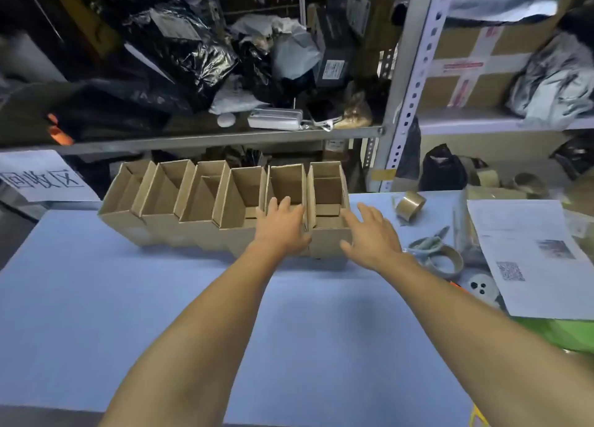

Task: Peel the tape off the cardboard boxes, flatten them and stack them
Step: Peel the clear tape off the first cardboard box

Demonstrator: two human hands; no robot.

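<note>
Cardboard boxes [225, 208], six of them, stand in a row at the far edge of the blue table [128, 298], open tops facing up and toward the camera, sides touching. Both arms reach out to the rightmost box [328, 214]. Left hand [283, 224] lies with straight fingers over the seam between that box and its neighbour, touching the rims, not gripping. Right hand [369, 233] sits at the box's right wall, fingers spread and relaxed, thumb near the front corner; contact with the wall can't be confirmed.

Handling judgement: thin corrugated board, empty, so light and easy to lift with one hand. Walls look stiff along the folds but will bow or crease if squeezed mid-panel. Surface is matte, not slippery. Best hold is by opposite side walls near the top rim or at the corners. Tape isn't visible from here, probably on the bottom seam, so the box would need tipping over.

Tape rolls [409, 203] and printed sheets [530, 249] lie to the right on the table.
</note>
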